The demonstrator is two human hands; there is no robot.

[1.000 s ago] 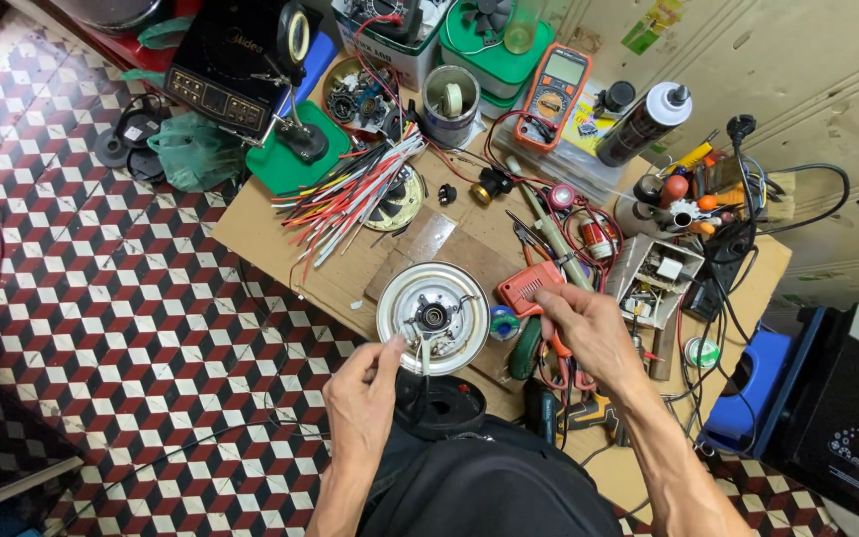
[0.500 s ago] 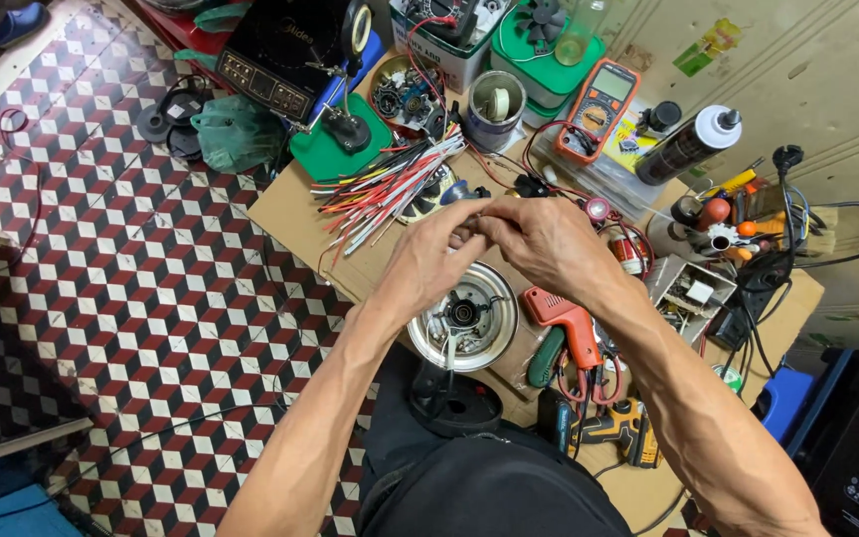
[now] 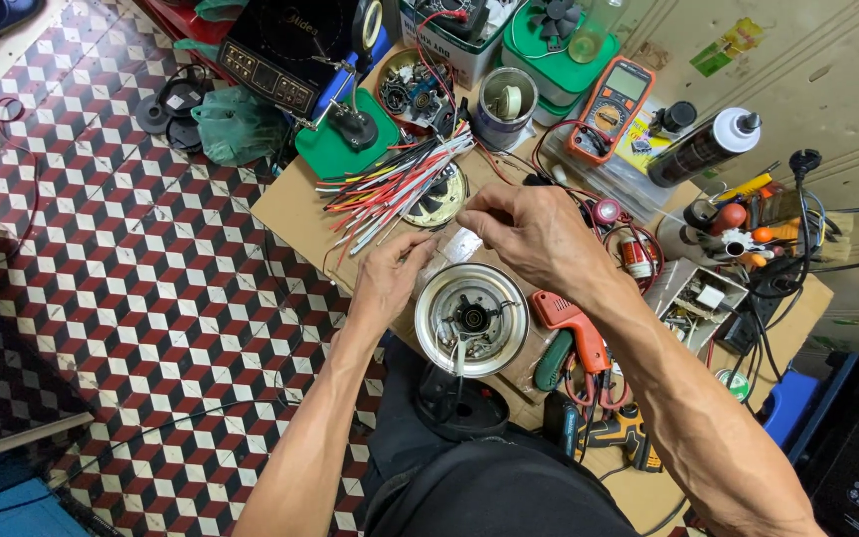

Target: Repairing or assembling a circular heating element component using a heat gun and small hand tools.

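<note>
Nearest the person, a black round base sat at the near edge of the table, partly under a round metal appliance base that lay open side up, its black hub and wiring showing. Just right of it lay a red glue gun and a green-handled tool.

The left hand rested at the upper left rim of the metal base, its fingers curled toward the thumb in a pinching grip; what it pinched was too small to tell. The right hand hovered above the far side of the base, fingers bent and thumb meeting forefinger, its grip likewise closed on something too fine to make out. The two hands were near each other but apart.

Beyond them a bundle of red and white wires fanned across the table toward a green-based stand. Farther right stood an orange multimeter, a black spray can lying tilted, and a small open box of parts. At the far edge sat a black induction cooker over the checkered tile floor.
</note>
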